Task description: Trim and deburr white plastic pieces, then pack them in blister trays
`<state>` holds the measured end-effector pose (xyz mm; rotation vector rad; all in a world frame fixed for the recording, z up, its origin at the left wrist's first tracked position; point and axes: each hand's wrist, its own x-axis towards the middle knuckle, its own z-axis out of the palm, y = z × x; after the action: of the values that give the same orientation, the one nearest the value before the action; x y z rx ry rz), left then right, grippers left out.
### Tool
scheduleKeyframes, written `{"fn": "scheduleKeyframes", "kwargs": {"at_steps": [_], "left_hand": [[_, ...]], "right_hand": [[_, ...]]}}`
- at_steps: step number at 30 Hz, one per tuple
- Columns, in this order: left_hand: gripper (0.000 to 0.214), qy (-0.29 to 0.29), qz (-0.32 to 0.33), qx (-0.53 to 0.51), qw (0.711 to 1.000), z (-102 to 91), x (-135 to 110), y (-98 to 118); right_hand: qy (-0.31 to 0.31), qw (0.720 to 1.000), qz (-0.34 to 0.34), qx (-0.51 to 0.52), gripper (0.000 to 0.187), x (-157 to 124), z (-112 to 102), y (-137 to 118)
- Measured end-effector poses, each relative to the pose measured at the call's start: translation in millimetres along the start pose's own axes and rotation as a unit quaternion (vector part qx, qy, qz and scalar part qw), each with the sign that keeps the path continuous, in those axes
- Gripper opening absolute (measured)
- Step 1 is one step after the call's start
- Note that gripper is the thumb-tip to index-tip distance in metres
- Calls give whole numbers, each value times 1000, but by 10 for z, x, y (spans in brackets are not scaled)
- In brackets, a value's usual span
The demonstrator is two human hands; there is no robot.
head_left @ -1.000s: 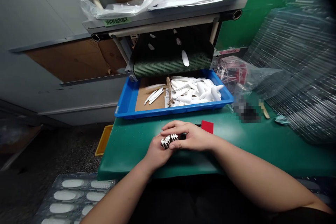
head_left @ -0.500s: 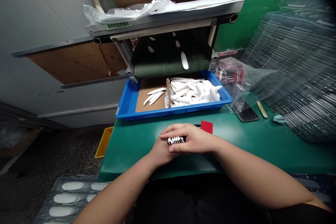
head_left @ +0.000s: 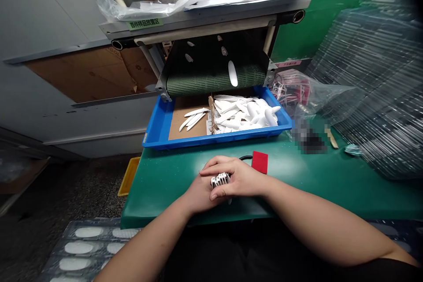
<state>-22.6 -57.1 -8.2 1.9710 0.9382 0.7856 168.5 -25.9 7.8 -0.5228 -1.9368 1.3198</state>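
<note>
Above the front of the green table, my hands are closed together around a small stack of thin white plastic pieces (head_left: 220, 179). Only the stacked ends show between the fingers; the rest is covered. My left hand (head_left: 200, 191) lies beneath and to the left, its fingers mostly hidden. From the right, my right hand (head_left: 243, 177) reaches over with its fingers across the left hand and its thumb along the near side of the stack. Just behind the right hand lie a red square block (head_left: 260, 161) and a black curved strip (head_left: 245, 157).
A blue tray (head_left: 198, 142) with long white plastic pieces (head_left: 244, 114) stands below a conveyor belt (head_left: 211, 80) carrying similar pieces. Clear plastic trays (head_left: 373, 79) are stacked at right beside a plastic bag (head_left: 307, 92). A yellow bin (head_left: 128, 178) sits on the floor at left.
My view has shifted slightly. Both hands stay together in nearly the same place, while the stack's ends show a little more between the right thumb and fingers.
</note>
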Motion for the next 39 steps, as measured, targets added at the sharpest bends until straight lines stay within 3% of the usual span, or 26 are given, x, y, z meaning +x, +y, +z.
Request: {"fn": "scheduleKeyframes", "kwargs": {"at_steps": [3,7,12,17,21,25,32,37,39], "left_hand": [[11,0,-12,-12,1000,-14,-8,39],[23,25,-22,-11,999,-20,1,40],[37,6,-60,-64,996,-43,25,22],[39,18,-7,2,1000,-27,29,-60],[34,68,-8,47,997,29,-8,-170],[23,83,-14,84,993,80,-71,-236],[32,89,-35,109,989,80,-74,-283],[28,67,-73,87,991,61,21,-214],[37,72,-89,79,990,68,37,-171]], "right_hand": [[5,1000,0,-7,65,-6,-4,-3],[12,1000,-17,5,62,-8,-46,9],[-1,999,-37,2,58,-1,-58,21],[-3,997,-53,-47,54,10,-39,-3],[31,998,-20,-45,48,-2,-8,10],[40,999,10,-24,44,-13,20,38],[40,999,19,1,42,6,15,71],[89,995,35,2,37,29,18,141],[114,993,35,4,34,39,19,165]]}}
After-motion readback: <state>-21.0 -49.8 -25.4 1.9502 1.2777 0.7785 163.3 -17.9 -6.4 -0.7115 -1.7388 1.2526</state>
